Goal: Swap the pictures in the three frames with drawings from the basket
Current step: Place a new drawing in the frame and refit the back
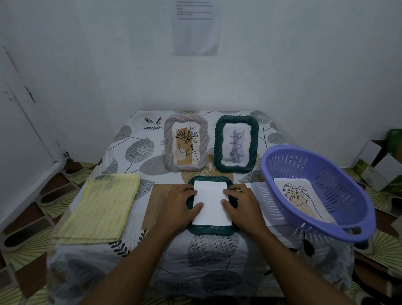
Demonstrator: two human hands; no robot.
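three picture frames sit on a table [214,256] covered with a leaf-print cloth. two stand upright at the far side: a pale lilac frame [168,139] on the left, holding a leaf print with blue scribble lines showing over it, and a dark green frame [219,141] just to its right, with a blue squiggle over a faint picture. the third frame [211,230], also dark green, lies flat at the near centre, with a white sheet [210,201] resting on it and covering its opening.

both hands are on this flat frame. the left hand [178,205] lies over its left rim, fingers spread and only lightly bent, thumb pressing on the left edge of the sheet. the right hand [245,207] mirrors it on the right rim, thumb on the sheet's right edge. neither hand is closed around anything.

a purple basket [332,181] sits at the right edge of the table, tilted, with a leaf drawing [296,195] lying inside. a loose white paper [260,196] lies between the flat frame and the basket, partly under it. a brown board [155,203] lies flat under the left hand, and a yellow cloth [101,208] lies to its left. a printed note [195,23] hangs on the far wall.
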